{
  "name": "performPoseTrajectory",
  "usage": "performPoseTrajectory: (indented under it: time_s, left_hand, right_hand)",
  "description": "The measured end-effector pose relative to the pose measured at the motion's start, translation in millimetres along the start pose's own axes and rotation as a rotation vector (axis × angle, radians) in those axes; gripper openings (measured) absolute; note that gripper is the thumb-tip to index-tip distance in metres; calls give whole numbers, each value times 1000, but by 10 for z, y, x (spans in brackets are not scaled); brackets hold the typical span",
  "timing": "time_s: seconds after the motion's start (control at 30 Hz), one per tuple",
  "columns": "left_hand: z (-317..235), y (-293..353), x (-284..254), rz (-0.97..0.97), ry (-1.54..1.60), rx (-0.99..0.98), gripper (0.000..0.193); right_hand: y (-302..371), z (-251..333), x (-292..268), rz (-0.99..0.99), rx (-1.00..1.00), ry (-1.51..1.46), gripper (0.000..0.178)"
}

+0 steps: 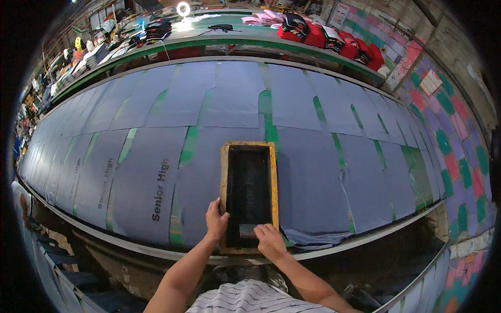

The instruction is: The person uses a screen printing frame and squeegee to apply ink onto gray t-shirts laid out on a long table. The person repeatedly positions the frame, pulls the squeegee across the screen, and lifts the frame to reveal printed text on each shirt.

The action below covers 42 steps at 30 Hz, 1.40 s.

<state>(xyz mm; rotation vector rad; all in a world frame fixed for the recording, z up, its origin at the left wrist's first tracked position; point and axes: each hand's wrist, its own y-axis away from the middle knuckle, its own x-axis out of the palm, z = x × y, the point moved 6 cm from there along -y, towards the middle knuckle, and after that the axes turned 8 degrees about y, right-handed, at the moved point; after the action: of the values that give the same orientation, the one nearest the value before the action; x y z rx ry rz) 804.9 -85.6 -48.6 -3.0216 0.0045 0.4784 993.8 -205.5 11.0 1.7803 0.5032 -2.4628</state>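
A narrow wooden screen-printing frame (275, 177), yellowish and stained, lies lengthwise on a grey-blue fabric piece at the near side of the long table. Dark ink covers much of its mesh (249, 180). My left hand (216, 221) grips the frame's left side near its lower end, thumb over the rim. Inside the frame's near end, my right hand (269, 241) is closed around a small squeegee (247, 231), whose flat edge rests toward the mesh. The fingers hide part of the squeegee.
Flat grey-blue fabric pieces (308, 172) cover the green table in two rows. Dark lettering (160, 190) marks several at left. A bunched fabric edge (318, 237) lies right of the frame. Behind stands another table (245, 35) with red folded garments (313, 36); a painted brick wall (454, 141) is at right.
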Motion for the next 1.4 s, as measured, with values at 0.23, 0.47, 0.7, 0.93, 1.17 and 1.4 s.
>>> performPoseTrajectory:
  time_s: [0.23,0.47,0.7,0.93,1.17,1.4]
  left_hand:
    - [46,-5,-4,2,-33,12,62]
    - [110,2,-24,-12,-14,43,63]
    - [116,13,-3,-1,18,30,63]
    - [113,19,-17,22,-5,38,67]
    - [10,72,-35,6,61,114,66]
    - [-179,124,-140,-9,198,206,70]
  right_hand:
    - [545,283,-23,-20,-34,37,36]
    - [363,-228,-289,103,320,-378,54]
    - [296,-971,-80,26,646,-133,53]
    - [312,-858,151,111,621,-114,51]
    - [367,-791,27,-28,580,-88,43]
    - [410,-706,-79,-159,534,-114,39]
